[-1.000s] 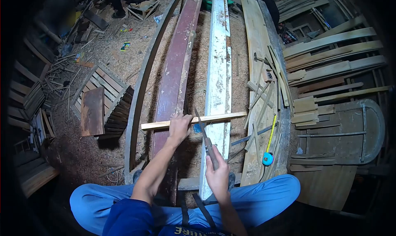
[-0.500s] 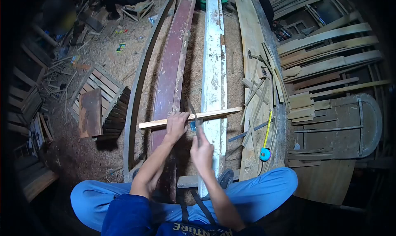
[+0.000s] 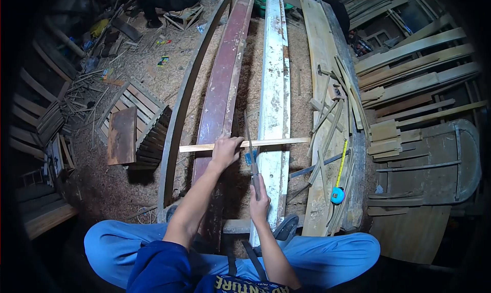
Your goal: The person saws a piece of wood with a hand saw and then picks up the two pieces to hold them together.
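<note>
A narrow pale wooden strip point(image 3: 286, 141) lies crosswise over a dark red beam point(image 3: 221, 91) and a worn white beam point(image 3: 274, 98). My left hand point(image 3: 225, 150) is closed over the strip, pressing it near the red beam. In my right hand point(image 3: 260, 205) is the handle of a handsaw point(image 3: 249, 132). Its thin blade points away from me and crosses the strip just right of my left hand. A small blue object point(image 3: 250, 158) shows beneath the strip, partly hidden by the blade.
On the plank at right point(image 3: 314, 37) lie a hammer point(image 3: 325, 73), thin offcuts and a tape measure point(image 3: 338, 195) with its yellow blade out. A slatted crate point(image 3: 151, 101) stands at left. Stacked boards point(image 3: 414, 62) line the right side. A person point(image 3: 171, 1) sits far back.
My right hand has drawn the saw back toward my body. My left hand still holds the strip. The whole view has shifted slightly.
</note>
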Motion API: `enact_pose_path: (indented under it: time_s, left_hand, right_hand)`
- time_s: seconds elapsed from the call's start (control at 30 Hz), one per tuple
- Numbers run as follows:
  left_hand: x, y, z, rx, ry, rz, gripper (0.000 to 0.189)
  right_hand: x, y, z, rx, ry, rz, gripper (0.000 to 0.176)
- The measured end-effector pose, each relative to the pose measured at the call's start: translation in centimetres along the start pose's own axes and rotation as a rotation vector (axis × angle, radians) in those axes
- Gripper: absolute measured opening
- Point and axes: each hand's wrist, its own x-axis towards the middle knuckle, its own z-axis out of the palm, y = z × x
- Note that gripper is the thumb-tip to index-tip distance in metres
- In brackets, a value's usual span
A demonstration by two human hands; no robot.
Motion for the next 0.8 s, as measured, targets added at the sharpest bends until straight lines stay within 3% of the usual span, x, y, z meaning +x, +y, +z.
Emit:
enact_pose_path:
  time_s: [0.27, 0.47, 0.57, 0.6, 0.67, 0.8]
  left_hand:
    - [0.2, 0.1, -0.2, -0.009, -0.003, -0.018, 0.040]
    - [-0.5, 0.1, -0.7, 0.057, -0.031, 0.094, 0.032]
    - [-0.4, 0.1, -0.7, 0.116, -0.068, 0.105, 0.031]
    - [-0.4, 0.4, -0.9, 0.110, -0.056, 0.108, 0.031]
    - [-0.2, 0.4, -1.0, 0.109, -0.044, 0.110, 0.031]
    - [0.1, -0.1, -0.9, 0.092, -0.070, 0.101, 0.032]
  right_hand:
    - [-0.5, 0.4, 1.1, -0.013, 0.076, -0.002, 0.049]
    - [2.6, -5.8, -2.3, -0.007, -0.036, 0.123, 0.045]
    - [2.8, -6.5, -2.1, -0.046, -0.019, 0.078, 0.045]
    - [2.2, -5.7, -1.5, -0.046, -0.027, 0.087, 0.045]
    - [0.4, -2.0, 0.0, -0.021, 0.111, -0.083, 0.045]
    - [-0.6, 0.8, 0.7, -0.039, 0.018, 0.134, 0.048]
